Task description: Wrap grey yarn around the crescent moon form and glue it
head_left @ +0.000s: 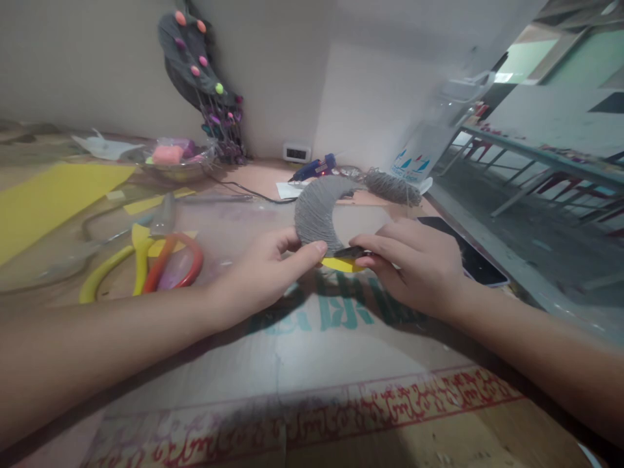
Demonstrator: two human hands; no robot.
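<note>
A crescent shape (314, 211) wound in grey yarn stands tilted above the table, its lower tip showing bare yellow card (344, 264). My left hand (280, 263) grips the crescent's lower left part, thumb pressed on the front. At the yellow end, the fingers of my right hand (419, 260) pinch a dark, slender thing (351, 252), too blurred to name, against or close to the crescent. Behind the crescent lies a skein of grey yarn (394, 186). Scissors (141, 260) with yellow and red handles rest left of my left hand.
A blue glue gun (314, 168), a small white digital display (297, 153) and a clear bowl (175, 170) stand along the wall. A pompom-trimmed grey crescent (190, 62) hangs there. Yellow sheet (53, 201) lies left; a phone (463, 250) and plastic container (424, 140) are right.
</note>
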